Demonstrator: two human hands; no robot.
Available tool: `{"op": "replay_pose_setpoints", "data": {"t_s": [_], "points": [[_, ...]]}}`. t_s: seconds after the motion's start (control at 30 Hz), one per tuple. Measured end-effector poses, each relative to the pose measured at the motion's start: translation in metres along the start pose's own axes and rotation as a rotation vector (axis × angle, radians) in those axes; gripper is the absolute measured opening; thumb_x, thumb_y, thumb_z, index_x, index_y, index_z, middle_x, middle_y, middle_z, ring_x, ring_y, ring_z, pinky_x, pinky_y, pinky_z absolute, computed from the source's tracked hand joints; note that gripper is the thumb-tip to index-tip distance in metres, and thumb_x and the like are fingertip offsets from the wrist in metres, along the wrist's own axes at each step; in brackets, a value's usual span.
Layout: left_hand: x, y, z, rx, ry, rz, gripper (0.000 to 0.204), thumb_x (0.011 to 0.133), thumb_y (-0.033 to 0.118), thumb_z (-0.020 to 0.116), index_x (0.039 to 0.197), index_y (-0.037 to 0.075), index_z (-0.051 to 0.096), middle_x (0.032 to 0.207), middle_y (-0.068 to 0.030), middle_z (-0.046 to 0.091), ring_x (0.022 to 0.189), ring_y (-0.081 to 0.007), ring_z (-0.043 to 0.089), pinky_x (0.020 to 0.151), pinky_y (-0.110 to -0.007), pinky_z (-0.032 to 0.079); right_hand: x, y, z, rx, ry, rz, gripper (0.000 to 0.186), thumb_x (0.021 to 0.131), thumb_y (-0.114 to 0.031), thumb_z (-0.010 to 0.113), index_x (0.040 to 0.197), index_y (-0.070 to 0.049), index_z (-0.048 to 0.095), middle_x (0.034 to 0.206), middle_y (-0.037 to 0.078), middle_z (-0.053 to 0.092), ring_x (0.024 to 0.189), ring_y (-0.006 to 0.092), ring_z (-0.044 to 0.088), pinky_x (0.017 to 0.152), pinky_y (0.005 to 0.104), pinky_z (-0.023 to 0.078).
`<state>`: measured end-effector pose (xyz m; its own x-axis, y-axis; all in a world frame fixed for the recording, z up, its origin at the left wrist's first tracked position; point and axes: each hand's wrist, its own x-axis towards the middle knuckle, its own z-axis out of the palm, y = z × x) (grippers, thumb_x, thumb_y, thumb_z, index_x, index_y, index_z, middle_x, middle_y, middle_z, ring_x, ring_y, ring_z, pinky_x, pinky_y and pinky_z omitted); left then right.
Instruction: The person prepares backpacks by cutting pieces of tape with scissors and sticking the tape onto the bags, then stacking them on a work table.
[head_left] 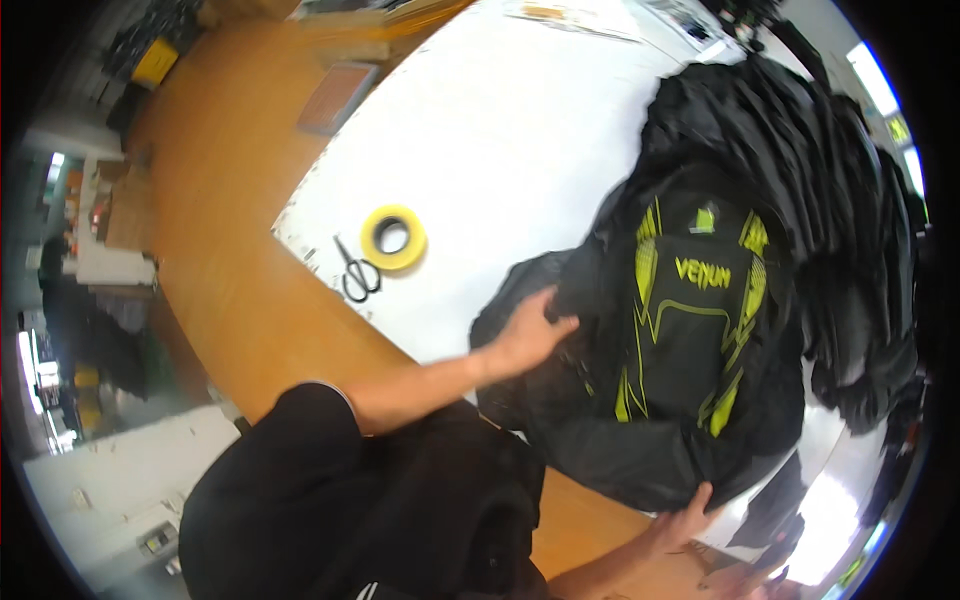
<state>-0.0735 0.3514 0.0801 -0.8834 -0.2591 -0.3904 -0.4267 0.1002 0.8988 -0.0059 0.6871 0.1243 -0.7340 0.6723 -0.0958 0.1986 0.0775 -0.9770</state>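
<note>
A black backpack (688, 345) with bright yellow-green trim and lettering lies front side up, toward the right. Thin dark material, like a black bag (610, 455), spreads around and below it. My left hand (532, 330) touches this material left of the backpack, with thumb and forefinger spread apart. At the bag's near edge, my right hand (685, 522) has its thumb over the rim; its other fingers are partly hidden. A roll of yellow tape (411, 251) and black-handled scissors (360, 280) lie on the white tabletop, left of the backpack.
A large heap of black bags or fabric (760, 120) rises behind and to the right of the backpack. The white table (480, 150) has a corner at left, beside an orange-brown surface (230, 200). A flat reddish-brown, grey-edged item (338, 97) lies near the table's far-left edge.
</note>
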Motion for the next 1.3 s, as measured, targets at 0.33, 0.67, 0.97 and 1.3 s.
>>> {"op": "replay_pose_setpoints", "data": {"t_s": [0.33, 0.67, 0.97, 1.3], "points": [[0.212, -0.046, -0.263, 0.224, 0.329, 0.109, 0.041, 0.078, 0.022, 0.067, 0.109, -0.003, 0.060, 0.103, -0.0231, 0.065, 0.100, -0.0364, 0.062, 0.086, -0.040, 0.048, -0.081, 0.033, 0.351, 0.327, -0.376, 0.214, 0.040, 0.088, -0.001, 0.059, 0.125, 0.008, 0.048, 0.117, 0.015, 0.056, 0.099, 0.0237, 0.057, 0.086, 0.0348, 0.050], [0.339, -0.055, -0.380, 0.019, 0.435, 0.133, 0.071, 0.068, 0.027, 0.075, 0.128, -0.002, 0.050, 0.119, -0.0206, 0.058, 0.108, -0.0274, 0.058, 0.091, -0.032, 0.047, -0.109, 0.082, 0.518, 0.387, -0.403, 0.396, 0.041, 0.087, -0.013, 0.067, 0.120, 0.005, 0.049, 0.114, 0.016, 0.059, 0.094, 0.0276, 0.061, 0.080, 0.0423, 0.054], [0.076, -0.249, -0.350, 0.233, 0.761, -0.220, 0.047, 0.083, 0.020, 0.066, 0.123, 0.000, 0.050, 0.122, -0.0170, 0.052, 0.112, -0.0290, 0.051, 0.097, -0.038, 0.041, -0.102, 0.178, 0.492, -0.010, -0.498, 0.475, 0.061, 0.091, -0.031, 0.063, 0.136, 0.002, 0.039, 0.127, 0.019, 0.053, 0.119, 0.0303, 0.050, 0.103, 0.0468, 0.037], [0.117, -0.222, -0.307, 0.409, 0.308, -0.083, 0.067, 0.084, 0.036, 0.064, 0.133, -0.005, 0.043, 0.135, -0.0241, 0.047, 0.125, -0.0349, 0.046, 0.103, -0.038, 0.038, -0.177, 0.161, 0.293, -1.269, -1.122, -0.838, 0.052, 0.078, -0.022, 0.071, 0.124, -0.005, 0.053, 0.135, 0.014, 0.047, 0.134, 0.0336, 0.034, 0.109, 0.0553, 0.024]]}}
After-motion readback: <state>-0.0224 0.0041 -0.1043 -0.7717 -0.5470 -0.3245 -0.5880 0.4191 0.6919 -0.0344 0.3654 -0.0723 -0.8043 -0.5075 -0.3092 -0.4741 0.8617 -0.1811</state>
